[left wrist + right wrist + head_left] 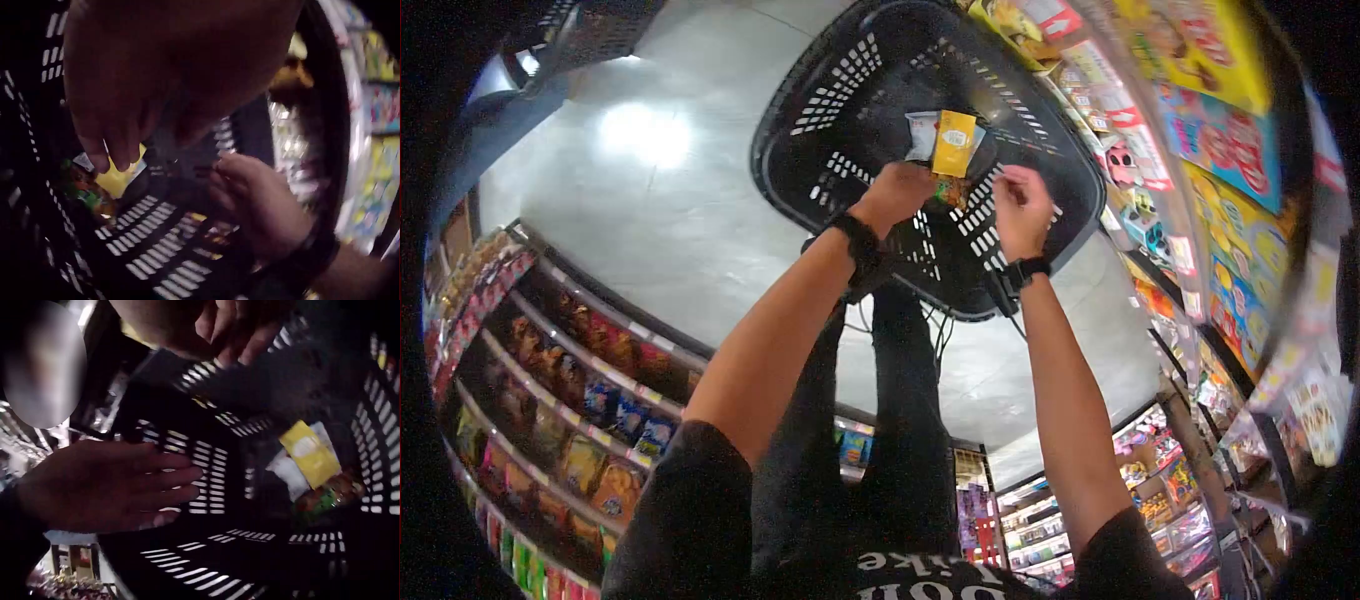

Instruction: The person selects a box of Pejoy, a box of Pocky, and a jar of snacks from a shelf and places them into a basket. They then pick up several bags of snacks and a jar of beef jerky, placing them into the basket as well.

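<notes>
Inside the black basket [785,175] lie a yellow packet [953,143] [310,454], a whitish packet [921,133] [292,475] partly under it, and a green-and-brown packet [951,191] [328,499]. My left hand [897,195] [175,62] [112,485] is over the basket with its fingers extended; the right wrist view shows it apart from the packets. My right hand [1022,212] [265,203] [212,328] hangs over the basket's right side, fingers loosely bent, with nothing visible in it. Both hands look empty.
Shelves of colourful packaged goods [1230,200] stand close along the basket's right side. More stocked shelves [580,400] are at the lower left. The pale floor [700,230] shows around the basket, and another dark basket [605,30] is at the upper left.
</notes>
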A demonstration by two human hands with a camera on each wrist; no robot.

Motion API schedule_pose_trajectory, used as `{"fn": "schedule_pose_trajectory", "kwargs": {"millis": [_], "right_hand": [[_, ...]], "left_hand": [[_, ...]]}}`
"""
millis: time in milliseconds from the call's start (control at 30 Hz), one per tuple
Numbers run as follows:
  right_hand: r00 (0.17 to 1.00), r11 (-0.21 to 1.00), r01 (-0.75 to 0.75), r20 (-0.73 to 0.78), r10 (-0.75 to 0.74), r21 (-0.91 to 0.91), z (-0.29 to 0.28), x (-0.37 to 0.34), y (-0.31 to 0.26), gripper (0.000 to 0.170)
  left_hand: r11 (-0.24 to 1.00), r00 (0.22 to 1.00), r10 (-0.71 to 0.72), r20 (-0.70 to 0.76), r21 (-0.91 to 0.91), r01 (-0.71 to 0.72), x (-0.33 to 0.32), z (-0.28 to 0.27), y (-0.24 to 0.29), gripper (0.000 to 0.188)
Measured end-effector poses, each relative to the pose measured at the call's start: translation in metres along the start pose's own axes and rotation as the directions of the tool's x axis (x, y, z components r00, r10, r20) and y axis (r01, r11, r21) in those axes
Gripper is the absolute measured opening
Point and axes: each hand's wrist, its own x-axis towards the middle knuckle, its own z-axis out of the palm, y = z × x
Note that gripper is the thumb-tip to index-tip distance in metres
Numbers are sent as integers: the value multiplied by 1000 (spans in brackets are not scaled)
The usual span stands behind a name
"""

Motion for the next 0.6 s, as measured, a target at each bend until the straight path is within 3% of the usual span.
{"fn": "schedule_pose_trajectory", "kwargs": {"millis": [33,67,100,167,200,233,267,300,333,400,467,500,533,600], "right_hand": [[999,999,-20,47,21,-25,13,9,43,18],[969,985,-158,181,169,-76,24,18,70,22],[927,965,-260,280,248,9,37,22,121,24],[635,730,-672,412,654,-125,61,42,171,32],[702,842,-426,466,538,-331,72,51,202,32],[727,862,-125,546,417,-492,81,62,238,33],[731,861,-140,535,423,-489,91,77,267,32],[736,860,-156,523,429,-486,101,91,299,31],[702,818,-486,421,575,-307,111,101,331,29],[668,710,-695,265,695,-109,125,94,346,26],[782,781,-594,90,617,-191,134,97,311,25],[929,854,-271,112,353,-445,132,91,320,26],[975,760,90,213,65,-644,132,84,334,28],[954,841,45,274,124,-539,127,79,303,27]], "left_hand": [[955,980,181,81,225,-195,32,14,-37,30],[823,923,332,193,420,-384,65,27,-71,34],[799,913,318,257,446,-404,88,43,-106,35],[726,876,296,382,506,-466,142,66,-155,37],[682,921,-317,228,729,55,158,78,-138,40],[816,966,-80,246,572,-78,190,95,-179,40],[886,964,161,211,400,-236,234,117,-242,41],[895,970,152,191,389,-217,229,109,-234,41],[905,975,144,171,376,-199,222,100,-222,41],[920,970,138,202,337,-201,220,90,-212,40],[923,938,92,335,325,-207,226,88,-215,39],[919,911,36,411,345,-192,224,84,-211,39],[956,936,14,352,269,-115,203,71,-177,40],[956,941,33,337,263,-128,194,63,-160,41]]}}
